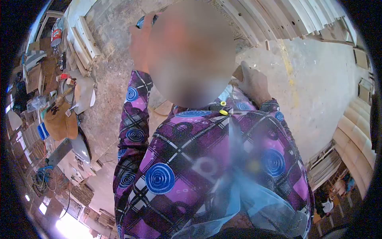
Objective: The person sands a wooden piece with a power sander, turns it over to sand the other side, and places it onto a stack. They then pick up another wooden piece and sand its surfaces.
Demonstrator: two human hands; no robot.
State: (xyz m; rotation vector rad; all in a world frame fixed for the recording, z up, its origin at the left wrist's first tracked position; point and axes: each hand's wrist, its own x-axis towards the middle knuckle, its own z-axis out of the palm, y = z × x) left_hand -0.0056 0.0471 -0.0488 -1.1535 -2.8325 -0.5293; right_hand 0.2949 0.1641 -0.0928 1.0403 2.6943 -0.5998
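A round blurred patch covers the middle of the head view and hides whatever lies between my hands. My left hand [140,47] is raised at the upper left, its fingers curled and partly lost in the blur. A small dark blue, shiny thing [140,22] shows at its fingertips; its kind cannot be made out. On the other side of the patch is my right hand [255,83], with the thumb pointing up. A brown edge [238,73] appears against that thumb, and most of it is hidden. Both arms wear a purple patterned sleeve [135,115].
Long pale planks [274,20] lie in a row at the upper right, with curved boards [354,127] at the far right. Along the left are a tan cap [61,119], a red-labelled bottle [57,36], wood strips [84,42] and tangled cables [41,179]. Concrete floor [314,91] shows between.
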